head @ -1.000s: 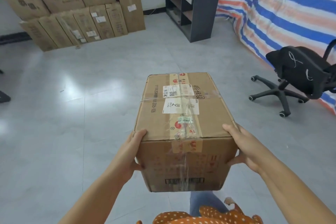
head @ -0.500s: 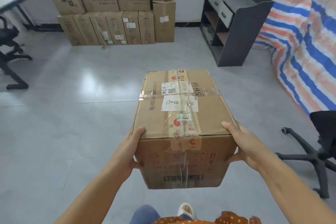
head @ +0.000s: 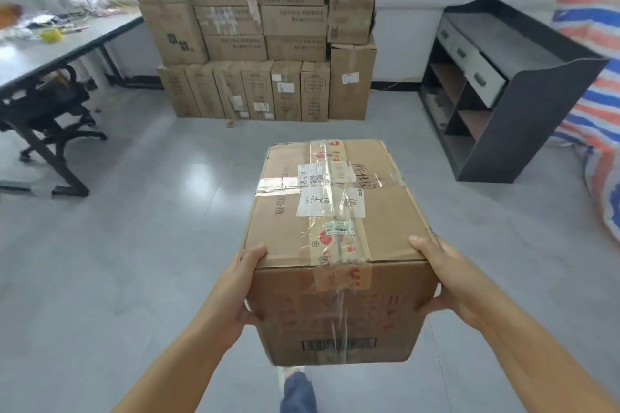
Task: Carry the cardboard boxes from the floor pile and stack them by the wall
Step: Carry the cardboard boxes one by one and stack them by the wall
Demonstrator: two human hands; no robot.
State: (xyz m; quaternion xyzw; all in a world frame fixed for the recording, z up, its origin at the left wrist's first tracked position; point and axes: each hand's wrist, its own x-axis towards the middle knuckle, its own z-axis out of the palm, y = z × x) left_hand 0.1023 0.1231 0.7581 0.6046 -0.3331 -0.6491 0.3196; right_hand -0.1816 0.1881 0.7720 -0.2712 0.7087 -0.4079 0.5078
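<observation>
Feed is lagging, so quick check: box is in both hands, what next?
Probably keep walking straight ahead: the box is held off the floor between left hand and right hand, and the stack by the wall lies across open floor.

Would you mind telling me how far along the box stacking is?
Done: many boxes form a stack by the wall. In hand: one taped cardboard box, gripped at its sides by the left hand and right hand. Left: crossing the floor and setting it down.

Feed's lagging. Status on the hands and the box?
Left hand and right hand grip the carried box. Wall stack ahead. Bare floor between.
</observation>
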